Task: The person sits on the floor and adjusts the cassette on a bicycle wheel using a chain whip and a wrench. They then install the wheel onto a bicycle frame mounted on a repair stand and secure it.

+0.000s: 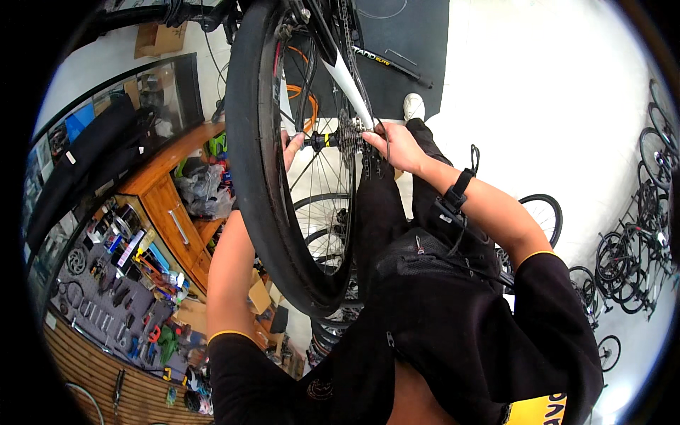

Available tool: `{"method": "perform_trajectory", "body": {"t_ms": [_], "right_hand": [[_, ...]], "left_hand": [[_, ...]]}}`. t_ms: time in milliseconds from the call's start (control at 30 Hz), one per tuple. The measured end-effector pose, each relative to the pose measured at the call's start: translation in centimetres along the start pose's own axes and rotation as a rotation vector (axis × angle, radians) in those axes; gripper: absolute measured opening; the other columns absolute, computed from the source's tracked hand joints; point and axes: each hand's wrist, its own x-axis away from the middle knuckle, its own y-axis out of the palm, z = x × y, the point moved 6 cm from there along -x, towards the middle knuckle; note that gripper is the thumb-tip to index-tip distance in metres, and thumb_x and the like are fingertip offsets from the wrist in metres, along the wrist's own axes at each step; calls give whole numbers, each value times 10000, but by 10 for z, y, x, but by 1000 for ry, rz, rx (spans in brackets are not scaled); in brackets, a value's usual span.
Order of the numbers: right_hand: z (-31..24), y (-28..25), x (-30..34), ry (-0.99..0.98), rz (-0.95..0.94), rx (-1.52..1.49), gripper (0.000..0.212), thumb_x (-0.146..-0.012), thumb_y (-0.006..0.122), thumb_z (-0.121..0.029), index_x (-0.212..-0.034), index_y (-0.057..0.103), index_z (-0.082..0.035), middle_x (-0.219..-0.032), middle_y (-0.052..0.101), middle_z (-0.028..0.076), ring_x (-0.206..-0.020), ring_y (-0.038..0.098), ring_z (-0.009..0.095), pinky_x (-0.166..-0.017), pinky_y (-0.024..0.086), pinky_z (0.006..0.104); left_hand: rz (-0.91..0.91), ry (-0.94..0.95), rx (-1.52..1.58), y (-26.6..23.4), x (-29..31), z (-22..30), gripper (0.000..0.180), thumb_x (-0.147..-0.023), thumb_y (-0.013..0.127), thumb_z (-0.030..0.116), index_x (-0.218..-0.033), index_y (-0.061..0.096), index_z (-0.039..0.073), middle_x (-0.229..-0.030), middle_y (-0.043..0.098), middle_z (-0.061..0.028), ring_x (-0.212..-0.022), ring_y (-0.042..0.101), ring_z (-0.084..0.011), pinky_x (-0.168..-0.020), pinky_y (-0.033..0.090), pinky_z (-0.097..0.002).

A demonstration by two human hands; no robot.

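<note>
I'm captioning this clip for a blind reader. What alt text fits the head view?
Seen from above, a person's left hand and right hand grip either side of a bicycle's rear wheel hub, the right beside the cassette. A wooden workbench and a wall of hanging tools stand to the left, and parked bicycles to the right.

A white floor [538,85] carries a dark mat [411,49] and parked bicycles [637,248]. The wooden bench [159,173] holds a plastic bag [202,191] and bottles [221,166].
</note>
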Motion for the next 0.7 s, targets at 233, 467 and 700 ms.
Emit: {"method": "perform_trajectory", "body": {"t_ms": [233, 467, 700], "right_hand": [[-3, -3, -1, -40, -18, -10, 492, -907, 588, -438, -812, 640, 42, -702, 619, 217, -714, 634, 375, -658, 478, 434], [-11, -6, 0, -65, -39, 79, 477, -907, 582, -422, -819, 640, 43, -741, 627, 237, -758, 627, 408, -671, 478, 451], [-10, -6, 1, -66, 1, 117, 468, -907, 581, -418, -786, 633, 31, -726, 619, 238, -743, 621, 418, -657, 472, 460]], "left_hand": [[-197, -42, 174, 2, -10, -10, 392, -891, 645, 334, -961, 630, -51, -814, 618, -120, -743, 555, -208, -707, 439, -353], [-236, -66, 286, -2, -6, -21, 290, -828, 753, 214, -990, 668, -10, -835, 643, -28, -773, 554, -127, -742, 447, -299], [-78, 11, 227, -28, 12, 21, 472, -823, 737, 352, -1036, 648, -59, -906, 672, -138, -840, 607, -205, -784, 470, -344]]}}
